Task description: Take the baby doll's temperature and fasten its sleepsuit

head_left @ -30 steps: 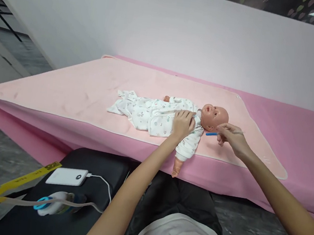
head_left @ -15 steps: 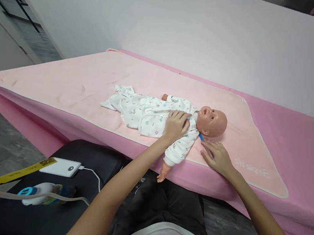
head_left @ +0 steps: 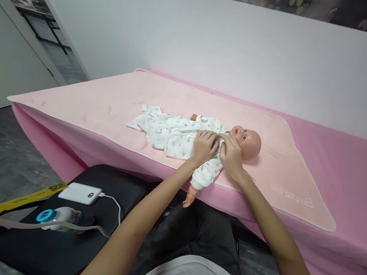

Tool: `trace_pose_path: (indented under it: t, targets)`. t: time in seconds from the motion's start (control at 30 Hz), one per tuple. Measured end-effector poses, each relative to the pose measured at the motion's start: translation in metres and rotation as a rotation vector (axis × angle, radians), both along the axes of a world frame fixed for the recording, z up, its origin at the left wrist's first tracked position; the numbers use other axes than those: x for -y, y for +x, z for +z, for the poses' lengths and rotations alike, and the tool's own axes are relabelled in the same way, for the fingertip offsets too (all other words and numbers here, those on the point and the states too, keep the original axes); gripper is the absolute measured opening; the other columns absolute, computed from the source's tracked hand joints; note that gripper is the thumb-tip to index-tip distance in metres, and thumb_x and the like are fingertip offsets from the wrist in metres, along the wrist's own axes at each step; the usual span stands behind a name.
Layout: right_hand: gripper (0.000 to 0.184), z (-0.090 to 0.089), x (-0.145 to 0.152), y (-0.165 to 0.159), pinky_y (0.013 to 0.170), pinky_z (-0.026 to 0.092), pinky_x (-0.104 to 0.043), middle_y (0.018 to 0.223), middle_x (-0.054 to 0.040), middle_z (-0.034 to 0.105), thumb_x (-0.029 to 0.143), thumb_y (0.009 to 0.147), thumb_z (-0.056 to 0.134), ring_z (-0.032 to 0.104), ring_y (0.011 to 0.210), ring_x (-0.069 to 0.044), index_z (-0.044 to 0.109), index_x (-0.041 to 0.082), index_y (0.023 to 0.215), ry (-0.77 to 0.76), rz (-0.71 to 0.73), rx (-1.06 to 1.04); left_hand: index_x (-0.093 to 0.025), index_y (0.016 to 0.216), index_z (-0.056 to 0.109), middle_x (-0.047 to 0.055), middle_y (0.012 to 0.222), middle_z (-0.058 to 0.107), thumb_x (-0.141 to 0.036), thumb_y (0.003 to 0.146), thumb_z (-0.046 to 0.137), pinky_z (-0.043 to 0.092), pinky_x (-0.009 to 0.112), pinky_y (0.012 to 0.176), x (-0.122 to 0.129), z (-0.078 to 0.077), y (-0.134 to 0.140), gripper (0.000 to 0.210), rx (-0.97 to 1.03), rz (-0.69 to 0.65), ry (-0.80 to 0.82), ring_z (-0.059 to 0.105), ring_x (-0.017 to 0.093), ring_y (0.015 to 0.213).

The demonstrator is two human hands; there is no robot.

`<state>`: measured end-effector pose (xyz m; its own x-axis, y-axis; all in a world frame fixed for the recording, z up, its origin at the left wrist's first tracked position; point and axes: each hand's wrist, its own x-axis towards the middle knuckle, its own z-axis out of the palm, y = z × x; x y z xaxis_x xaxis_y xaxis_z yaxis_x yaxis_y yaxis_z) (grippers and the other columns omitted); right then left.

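Note:
A baby doll (head_left: 250, 142) lies on its back, its bald head to the right and its mouth open. It wears a white printed baby outfit (head_left: 176, 139) with loose leg ends. My left hand (head_left: 203, 147) rests on the chest, fingers curled and pinching the cloth near the collar. Against the neck, my right hand (head_left: 231, 154) has its fingers bent together at the collar, touching or nearly touching the left fingertips. What the right fingers hold is hidden. The doll's near arm (head_left: 190, 196) hangs past the table edge.
A pale pink blanket (head_left: 107, 100) covers part of the pink-draped table (head_left: 351, 168), against a white wall. At the lower left, a black chair (head_left: 37, 244) bears a white power bank (head_left: 78, 192) with a cable and a blue-capped bottle (head_left: 58, 216).
My right hand has moved left and up from the blanket beside the doll's head to the collar. The blue strip by the neck is now out of sight. The left hand stays on the chest.

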<state>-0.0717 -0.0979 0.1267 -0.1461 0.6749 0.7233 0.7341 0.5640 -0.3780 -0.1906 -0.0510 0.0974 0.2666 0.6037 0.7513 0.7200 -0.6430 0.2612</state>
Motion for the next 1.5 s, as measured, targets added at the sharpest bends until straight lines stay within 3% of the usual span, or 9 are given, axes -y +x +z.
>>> trace_pose_path:
  t: [0.17,0.37,0.73,1.1,1.3,1.5]
  targets:
    - [0.045,-0.015,-0.042,-0.02,0.094,0.047,-0.04,0.105,-0.0126,0.065,0.005,0.074,0.031,0.059,0.101,-0.022,0.06,0.015,0.106,-0.021,0.029,-0.103,-0.018,0.092,0.057,0.008,0.089,0.064,-0.024,0.087,0.044,0.039,0.037,0.082,-0.004,-0.004,-0.003,0.015,-0.052,0.021,0.014,0.056,0.024,0.089]
    - [0.039,-0.04,-0.035,-0.019,0.101,0.045,-0.038,0.111,-0.0135,0.063,0.006,0.077,0.032,0.057,0.109,-0.021,0.059,0.015,0.104,0.097,-0.031,-0.242,-0.017,0.088,0.055,0.007,0.083,0.064,-0.022,0.088,0.044,0.039,0.036,0.08,-0.003,-0.005,-0.003,0.012,-0.057,0.03,0.049,0.056,0.023,0.084]
    - [0.038,-0.042,-0.035,-0.022,0.104,0.044,-0.041,0.117,-0.0158,0.055,0.006,0.08,0.033,0.053,0.115,-0.023,0.055,0.014,0.111,0.094,-0.117,-0.28,-0.02,0.09,0.055,0.005,0.088,0.066,-0.02,0.091,0.041,0.038,0.035,0.082,-0.001,-0.002,-0.004,0.014,-0.022,-0.007,0.026,0.057,0.021,0.086]
    - [0.032,-0.042,-0.033,-0.02,0.104,0.044,-0.039,0.123,-0.0137,0.051,0.013,0.089,0.034,0.056,0.108,-0.021,0.062,0.019,0.102,0.074,-0.08,-0.274,-0.019,0.092,0.055,0.007,0.086,0.064,-0.022,0.091,0.041,0.038,0.036,0.082,-0.003,-0.006,-0.004,0.014,-0.021,0.053,0.071,0.057,0.022,0.086]
    - [0.029,-0.046,-0.037,-0.015,0.101,0.047,-0.035,0.114,-0.0137,0.055,0.018,0.092,0.035,0.058,0.104,-0.02,0.063,0.017,0.099,0.199,-0.063,-0.24,-0.018,0.094,0.056,0.008,0.092,0.065,-0.024,0.092,0.042,0.038,0.035,0.082,-0.003,-0.005,-0.005,0.015,-0.064,0.05,0.076,0.057,0.023,0.09]
    - [0.026,-0.048,-0.042,-0.015,0.098,0.05,-0.037,0.106,-0.0113,0.058,0.016,0.092,0.037,0.058,0.104,-0.019,0.06,0.016,0.103,0.377,-0.146,-0.173,-0.019,0.095,0.057,0.007,0.087,0.065,-0.026,0.095,0.036,0.038,0.035,0.081,-0.004,-0.006,-0.004,0.022,-0.01,0.044,0.059,0.058,0.022,0.087]
